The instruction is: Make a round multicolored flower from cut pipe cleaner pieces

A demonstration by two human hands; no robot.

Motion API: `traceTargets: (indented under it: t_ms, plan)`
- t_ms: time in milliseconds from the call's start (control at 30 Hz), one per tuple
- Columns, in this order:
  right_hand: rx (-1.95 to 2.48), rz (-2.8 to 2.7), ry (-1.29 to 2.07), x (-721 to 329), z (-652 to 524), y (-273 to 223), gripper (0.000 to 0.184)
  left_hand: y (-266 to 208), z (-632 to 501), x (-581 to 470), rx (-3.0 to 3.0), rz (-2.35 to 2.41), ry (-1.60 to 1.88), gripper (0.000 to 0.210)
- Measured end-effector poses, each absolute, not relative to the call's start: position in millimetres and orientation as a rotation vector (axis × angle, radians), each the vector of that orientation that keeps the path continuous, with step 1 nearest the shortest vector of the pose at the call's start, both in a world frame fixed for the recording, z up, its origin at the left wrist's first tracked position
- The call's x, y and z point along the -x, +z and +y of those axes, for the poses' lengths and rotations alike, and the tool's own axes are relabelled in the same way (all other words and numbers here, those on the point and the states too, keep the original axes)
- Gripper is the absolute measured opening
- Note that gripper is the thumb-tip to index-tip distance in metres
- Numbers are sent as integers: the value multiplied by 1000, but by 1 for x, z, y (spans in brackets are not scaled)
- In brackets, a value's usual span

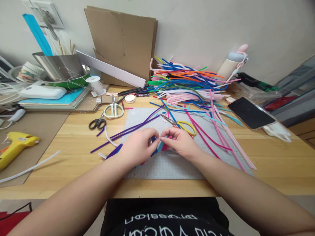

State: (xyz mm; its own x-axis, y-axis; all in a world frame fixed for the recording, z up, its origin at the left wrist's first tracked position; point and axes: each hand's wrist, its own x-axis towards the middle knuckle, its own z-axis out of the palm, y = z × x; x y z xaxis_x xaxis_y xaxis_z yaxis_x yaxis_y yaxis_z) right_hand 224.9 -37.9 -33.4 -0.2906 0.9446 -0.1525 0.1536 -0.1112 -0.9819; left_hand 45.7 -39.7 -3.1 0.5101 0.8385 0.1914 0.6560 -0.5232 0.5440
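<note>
My left hand (140,141) and my right hand (181,142) meet over the grey cutting mat (172,167). Fingertips of both are pinched together on a small piece made of coloured pipe cleaners (160,146), with light blue, dark blue and pink showing. My fingers hide most of its shape. Just beyond my right hand lie yellow-handled scissors (187,127), blades pointing left. Long purple pipe cleaners (128,131) stretch across the mat's left edge behind my left hand. Bright pink pipe cleaners (206,134) lie to the right of my right hand.
A large heap of mixed pipe cleaners (189,82) lies at the back. White-handled scissors (113,109) and black-handled scissors (97,123) rest left of the mat. A yellow glue gun (18,146) sits far left, a phone (251,112) on the right, and cardboard (123,46) leans against the wall.
</note>
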Motion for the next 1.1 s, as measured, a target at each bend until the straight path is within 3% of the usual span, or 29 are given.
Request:
traceTargets:
  t_ms: [167, 533, 1100]
  plan:
    - [1247, -1451, 1449, -226, -36, -36, 37, -6, -37, -43, -2356, 1340, 691, 9]
    - [1259, -1456, 1464, -226, -37, -34, 24, -5, -38, -43, -2349, 1360, 703, 9]
    - [1193, -1446, 1518, -228, -36, -41, 33, -5, -40, -46, -2382, 1339, 572, 13]
